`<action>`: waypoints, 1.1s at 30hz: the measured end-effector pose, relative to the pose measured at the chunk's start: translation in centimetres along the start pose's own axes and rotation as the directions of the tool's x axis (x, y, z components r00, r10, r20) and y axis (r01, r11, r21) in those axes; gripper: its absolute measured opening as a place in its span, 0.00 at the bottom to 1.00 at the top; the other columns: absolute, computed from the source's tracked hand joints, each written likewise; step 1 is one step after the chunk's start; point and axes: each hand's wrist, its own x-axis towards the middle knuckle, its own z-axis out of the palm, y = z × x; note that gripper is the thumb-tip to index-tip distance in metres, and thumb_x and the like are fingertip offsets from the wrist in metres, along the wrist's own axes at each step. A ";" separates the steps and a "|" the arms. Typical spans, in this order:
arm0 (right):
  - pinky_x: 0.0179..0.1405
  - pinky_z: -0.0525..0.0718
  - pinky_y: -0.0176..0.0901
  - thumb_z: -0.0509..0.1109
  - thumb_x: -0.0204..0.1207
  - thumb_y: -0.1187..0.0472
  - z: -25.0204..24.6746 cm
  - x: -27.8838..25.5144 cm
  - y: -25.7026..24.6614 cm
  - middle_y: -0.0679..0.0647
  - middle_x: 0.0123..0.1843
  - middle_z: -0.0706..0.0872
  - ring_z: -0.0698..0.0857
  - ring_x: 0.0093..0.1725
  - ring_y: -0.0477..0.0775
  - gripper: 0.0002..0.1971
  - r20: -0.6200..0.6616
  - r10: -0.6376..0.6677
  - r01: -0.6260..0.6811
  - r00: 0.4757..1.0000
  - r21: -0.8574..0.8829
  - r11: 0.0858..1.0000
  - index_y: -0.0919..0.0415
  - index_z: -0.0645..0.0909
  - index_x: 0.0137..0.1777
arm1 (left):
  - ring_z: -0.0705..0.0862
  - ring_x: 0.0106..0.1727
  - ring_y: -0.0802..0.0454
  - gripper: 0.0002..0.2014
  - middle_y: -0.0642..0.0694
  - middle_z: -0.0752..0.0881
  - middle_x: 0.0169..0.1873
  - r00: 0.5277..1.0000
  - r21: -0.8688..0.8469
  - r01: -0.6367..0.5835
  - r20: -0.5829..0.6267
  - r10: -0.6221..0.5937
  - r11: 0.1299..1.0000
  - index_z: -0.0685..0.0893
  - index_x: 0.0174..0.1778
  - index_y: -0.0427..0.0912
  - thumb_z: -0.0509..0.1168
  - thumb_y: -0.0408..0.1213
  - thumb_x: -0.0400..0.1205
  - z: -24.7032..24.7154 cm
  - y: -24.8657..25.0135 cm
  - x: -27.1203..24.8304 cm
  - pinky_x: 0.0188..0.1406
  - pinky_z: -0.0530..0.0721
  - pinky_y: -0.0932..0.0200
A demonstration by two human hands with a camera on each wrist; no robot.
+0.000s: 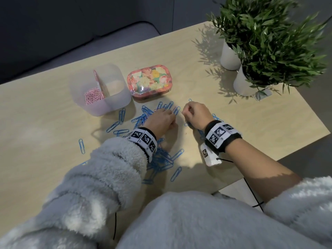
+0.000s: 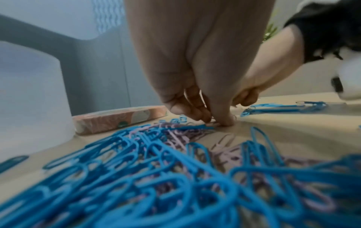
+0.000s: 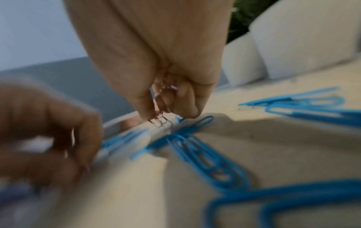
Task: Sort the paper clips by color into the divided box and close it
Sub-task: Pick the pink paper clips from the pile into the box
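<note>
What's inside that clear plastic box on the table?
The clear divided box holds a heap of pink paper clips in its left compartment. The right compartment looks empty, though the frosted wall blurs its bottom.

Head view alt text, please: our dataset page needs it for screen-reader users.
A person's left hand and right hand pick among blue paper clips scattered on a light wooden table. Behind them stand a translucent divided box with pink paper clips in its left compartment, a floral lid, and two potted plants.
</note>
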 end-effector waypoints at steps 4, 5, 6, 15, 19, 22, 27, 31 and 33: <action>0.19 0.72 0.26 0.60 0.82 0.67 -2.0 0.0 -0.1 0.56 0.30 0.76 0.74 0.18 0.38 0.11 0.058 0.168 -0.167 0.984 0.617 0.769 0.65 0.78 0.39 | 0.77 0.59 0.43 0.11 0.41 0.81 0.58 0.998 0.108 -0.020 0.056 0.014 0.994 0.78 0.57 0.37 0.57 0.38 0.84 0.5 -0.4 0.1 0.60 0.72 0.52; 0.16 0.69 0.28 0.59 0.83 0.65 -2.5 0.0 0.1 0.57 0.30 0.74 0.71 0.15 0.40 0.12 0.120 0.194 -0.219 0.974 0.729 0.648 0.62 0.75 0.37 | 0.78 0.58 0.43 0.10 0.41 0.82 0.56 0.999 0.080 -0.015 0.050 0.011 0.997 0.79 0.55 0.38 0.58 0.38 0.84 0.5 -0.3 0.2 0.59 0.72 0.53; 0.15 0.68 0.29 0.58 0.84 0.64 -2.9 -0.2 0.2 0.58 0.30 0.74 0.70 0.14 0.42 0.13 0.183 0.199 -0.262 0.963 0.811 0.523 0.61 0.74 0.36 | 0.78 0.57 0.42 0.09 0.40 0.83 0.54 1.000 0.030 0.001 0.029 -0.002 1.000 0.79 0.54 0.37 0.58 0.36 0.83 0.3 -0.2 0.3 0.58 0.72 0.53; 0.17 0.65 0.29 0.52 0.77 0.65 -2.9 -0.4 -0.1 0.50 0.20 0.76 0.69 0.15 0.46 0.14 0.362 0.239 -0.423 0.901 0.856 0.296 0.63 0.78 0.38 | 0.72 0.28 0.55 0.10 0.47 0.75 0.29 0.859 -0.924 0.290 0.136 -0.494 0.248 0.82 0.47 0.35 0.55 0.29 0.85 -3.6 -0.8 1.1 0.28 0.68 0.67; 0.29 0.80 0.31 0.66 0.76 0.63 -0.5 -0.4 -1.4 0.53 0.34 0.87 0.83 0.30 0.43 0.09 0.061 0.003 -0.026 0.998 0.375 0.927 0.63 0.88 0.46 | 0.71 0.22 0.56 0.13 0.48 0.72 0.27 0.747 -0.913 0.338 0.409 -0.525 -0.230 0.73 0.31 0.44 0.53 0.34 0.82 -4.7 -1.0 1.8 0.22 0.64 0.65; 0.47 0.77 0.44 0.64 0.78 0.54 0.1 -1.5 -1.8 0.53 0.55 0.90 0.85 0.56 0.58 0.12 0.111 -0.147 0.167 0.983 -0.198 0.966 0.48 0.86 0.57 | 0.67 0.23 0.55 0.18 0.49 0.70 0.24 0.789 -0.905 0.416 0.310 -0.530 0.089 0.71 0.28 0.44 0.54 0.43 0.84 -4.4 -0.9 2.2 0.22 0.64 0.64; 0.50 0.79 0.50 0.59 0.78 0.55 -0.7 -3.4 0.0 0.60 0.57 0.88 0.84 0.59 0.65 0.14 0.048 -0.091 0.103 0.995 -0.428 0.898 0.49 0.84 0.58 | 0.82 0.53 0.40 0.13 0.37 0.85 0.52 0.892 -0.477 0.401 0.010 -0.452 0.782 0.80 0.53 0.34 0.52 0.35 0.85 -2.1 -0.6 3.5 0.53 0.78 0.50; 0.56 0.81 0.50 0.61 0.74 0.61 -2.2 -3.8 1.9 0.58 0.54 0.90 0.85 0.56 0.63 0.12 -0.115 0.083 -0.098 0.990 -0.129 0.987 0.55 0.85 0.52 | 0.83 0.54 0.40 0.10 0.38 0.85 0.51 0.909 -0.261 0.406 0.013 -0.418 0.876 0.77 0.56 0.38 0.59 0.39 0.82 -1.1 0.3 4.4 0.54 0.82 0.47; 0.49 0.81 0.47 0.62 0.76 0.64 -2.9 -3.4 1.5 0.61 0.44 0.89 0.86 0.47 0.60 0.09 -0.134 0.134 -0.129 0.982 0.042 0.991 0.60 0.84 0.43 | 0.82 0.55 0.39 0.09 0.37 0.85 0.53 0.900 -0.201 0.431 0.024 -0.435 0.880 0.78 0.56 0.36 0.59 0.34 0.83 -0.9 0.5 4.5 0.56 0.82 0.46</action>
